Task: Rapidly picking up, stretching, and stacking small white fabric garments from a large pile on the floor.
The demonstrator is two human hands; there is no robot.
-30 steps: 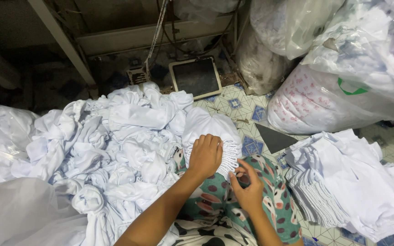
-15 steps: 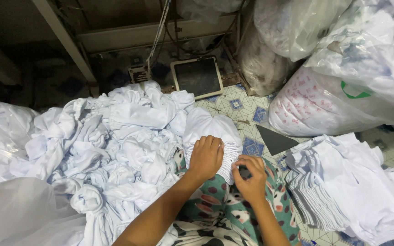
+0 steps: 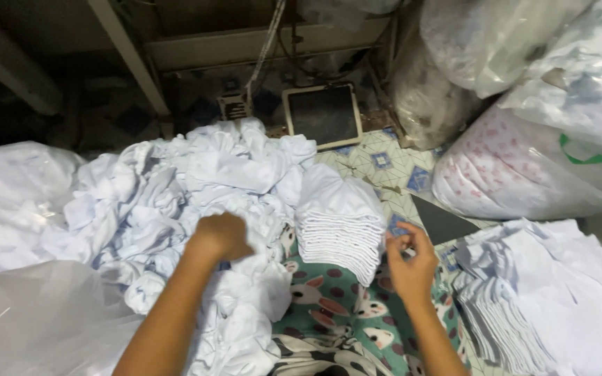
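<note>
My left hand [image 3: 219, 237] is closed on a piece of white cloth in the big loose heap of white fabric pieces [image 3: 175, 188] in front of me. A neat stack of folded white pieces [image 3: 339, 226] rests on my lap, which is covered by green patterned cloth [image 3: 329, 306]. My right hand [image 3: 409, 261] hovers just right of that stack, fingers curled, thumb and fingertips pinched together; I cannot tell whether anything small is in them.
A second layered pile of white pieces [image 3: 545, 299] lies at the right. Large filled plastic bags [image 3: 524, 160] stand behind it. A dark tablet-like screen [image 3: 323, 115] leans at the back. A clear plastic bag [image 3: 43, 320] lies at lower left. Tiled floor [image 3: 391, 163] shows between.
My left hand has left the top of the folded stack and moved left into the loose heap, closing on cloth. My right hand has drawn slightly to the right of the stack.
</note>
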